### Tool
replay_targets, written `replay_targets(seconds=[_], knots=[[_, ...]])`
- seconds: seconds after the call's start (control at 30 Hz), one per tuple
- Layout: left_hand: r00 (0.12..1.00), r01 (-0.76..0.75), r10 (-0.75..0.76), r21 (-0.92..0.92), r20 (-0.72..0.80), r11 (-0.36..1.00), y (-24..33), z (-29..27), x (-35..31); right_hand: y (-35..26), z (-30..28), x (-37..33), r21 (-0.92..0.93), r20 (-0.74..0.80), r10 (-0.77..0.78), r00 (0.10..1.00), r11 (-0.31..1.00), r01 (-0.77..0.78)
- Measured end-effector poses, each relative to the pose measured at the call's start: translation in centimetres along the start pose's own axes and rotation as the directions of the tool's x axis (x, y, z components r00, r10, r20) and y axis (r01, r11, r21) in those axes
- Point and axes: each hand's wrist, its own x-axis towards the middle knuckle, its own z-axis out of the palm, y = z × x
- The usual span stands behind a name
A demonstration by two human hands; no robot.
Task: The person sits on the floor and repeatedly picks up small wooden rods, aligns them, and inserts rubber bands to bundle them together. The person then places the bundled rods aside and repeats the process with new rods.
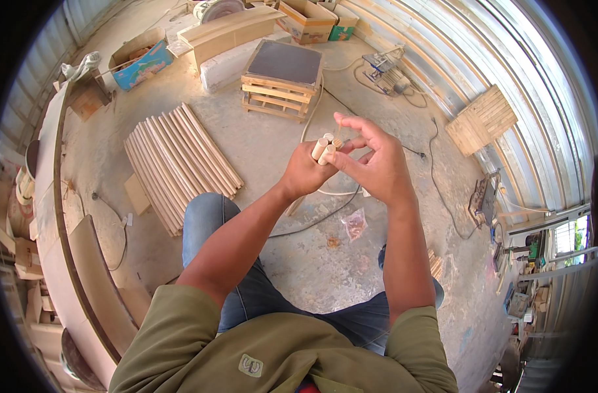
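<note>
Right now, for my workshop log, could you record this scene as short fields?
Left hand: grips a small bundle of pale round wooden rods
Right hand: thumb at the rods, index finger raised
Floor, left: long pale wooden poles, side by side
Floor, ahead: dark-topped slatted wooden stand

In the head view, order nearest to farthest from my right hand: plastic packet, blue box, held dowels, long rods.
1. Held dowels, in your left hand
2. Plastic packet, on the floor below
3. Long rods, floor, left
4. Blue box, upper left, beyond the rods
</note>
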Motion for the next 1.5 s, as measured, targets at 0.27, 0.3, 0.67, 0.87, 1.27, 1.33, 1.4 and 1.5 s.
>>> replay_targets(seconds=[0.27, 0.3, 0.67, 0.87, 1.27, 1.33, 1.4, 1.5], knots=[[0.988, -0.127, 0.126, 0.007, 0.083, 0.992, -1.2, 0.0, 0.2, -1.0, 1.0, 2.3, -0.46, 0.23, 0.04, 0.972, 0.885, 0.072], [0.987, -0.135, 0.134, 0.011, 0.085, 0.991, -1.2, -0.1, 0.2, -0.8, 1.0, 2.1, -0.453, 0.235, 0.084, 0.968, 0.891, 0.033], [0.999, 0.039, -0.039, 0.052, -0.003, 0.998, -0.9, -0.9, 1.5, 1.0, -0.6, -4.5, -0.409, 0.101, -0.254, 0.962, 0.871, 0.273], [0.997, 0.071, -0.071, 0.008, -0.014, 0.997, -0.5, -1.1, 1.6, -2.3, 0.8, -12.4, 0.301, -0.062, -0.232, 0.971, 0.923, 0.24], [0.999, 0.025, -0.033, 0.174, 0.04, 0.984, 0.1, 2.4, -0.7, 5.0, 3.6, -5.5, 0.902, -0.399, 0.567, 0.721, 0.385, 0.197], [0.997, 0.013, -0.029, 0.19, 0.078, 0.982, 0.4, 2.9, -1.1, 5.6, 4.4, -4.0, 0.841, -0.438, 0.466, 0.769, 0.515, 0.167], [0.999, 0.023, -0.029, 0.138, 0.04, 0.99, 0.5, 2.8, -1.0, 5.4, 4.9, -4.2, 0.832, -0.424, 0.416, 0.805, 0.53, 0.164], [0.999, 0.045, -0.047, 0.111, 0.019, 0.993, 0.4, 2.4, -0.7, 4.3, 4.8, -5.8, 0.801, -0.368, 0.296, 0.881, 0.582, 0.139]])
